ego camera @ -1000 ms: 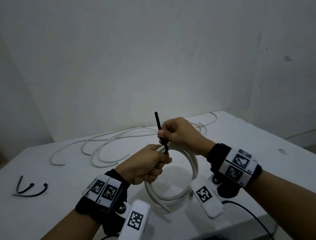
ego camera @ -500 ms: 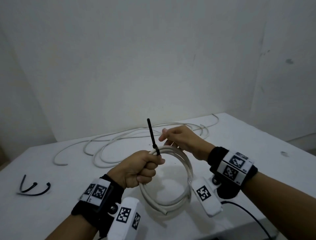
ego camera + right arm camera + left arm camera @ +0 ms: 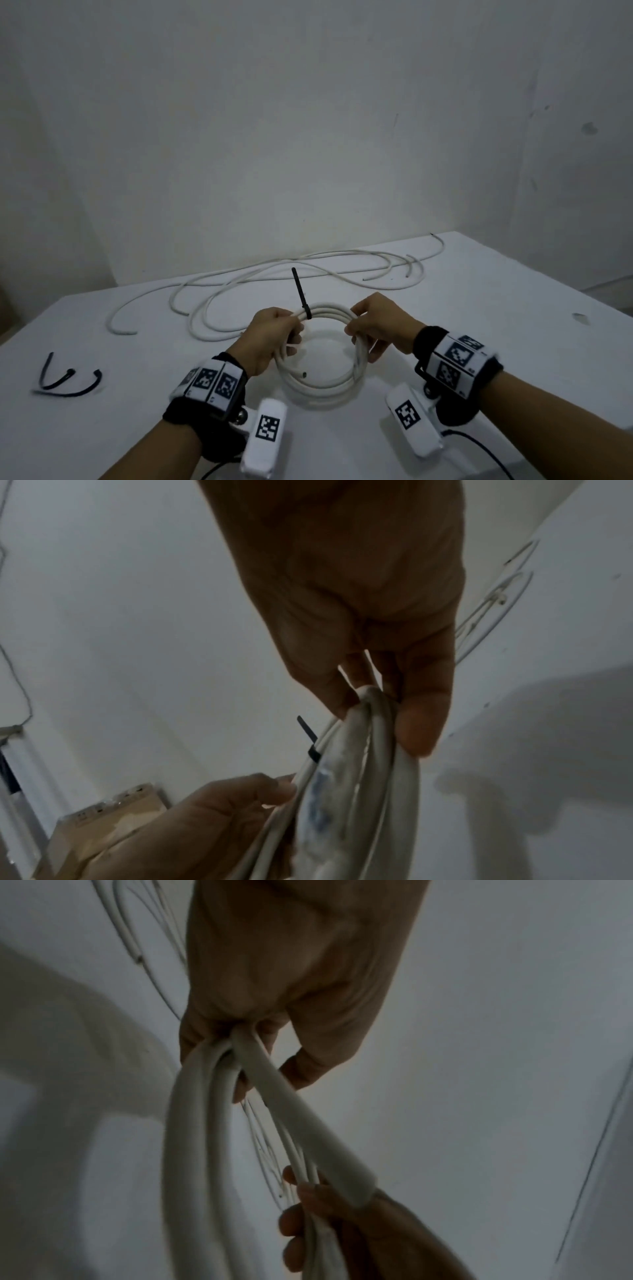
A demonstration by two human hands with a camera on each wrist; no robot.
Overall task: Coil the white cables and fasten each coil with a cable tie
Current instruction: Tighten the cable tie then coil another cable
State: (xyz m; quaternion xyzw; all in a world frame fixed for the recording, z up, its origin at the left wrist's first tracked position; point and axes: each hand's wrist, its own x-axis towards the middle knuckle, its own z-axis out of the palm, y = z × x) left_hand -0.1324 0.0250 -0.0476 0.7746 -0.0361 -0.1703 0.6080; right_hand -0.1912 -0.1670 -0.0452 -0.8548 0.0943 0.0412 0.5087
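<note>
A coil of white cable [image 3: 322, 387] hangs between both hands above the white table [image 3: 496, 308]. A black cable tie [image 3: 301, 294] is wrapped round the coil's top, its tail standing upright. My left hand [image 3: 274, 334] grips the coil's left side just beside the tie. My right hand [image 3: 373, 329] pinches the right side of the coil between thumb and fingers. In the left wrist view the strands [image 3: 205, 1110] bunch inside the left hand [image 3: 274, 993]. In the right wrist view the coil [image 3: 356, 764] sits under the right fingertips [image 3: 418, 723], with the tie [image 3: 310, 739] beyond.
Loose white cables [image 3: 274, 277] sprawl across the far half of the table up to the wall. Spare black cable ties [image 3: 65, 380] lie at the left edge. A small dark mark [image 3: 579, 317] sits at the right side.
The right hand let go of the tie's tail and moved to the coil's right side. The coil dropped lower and turned flatter, facing me.
</note>
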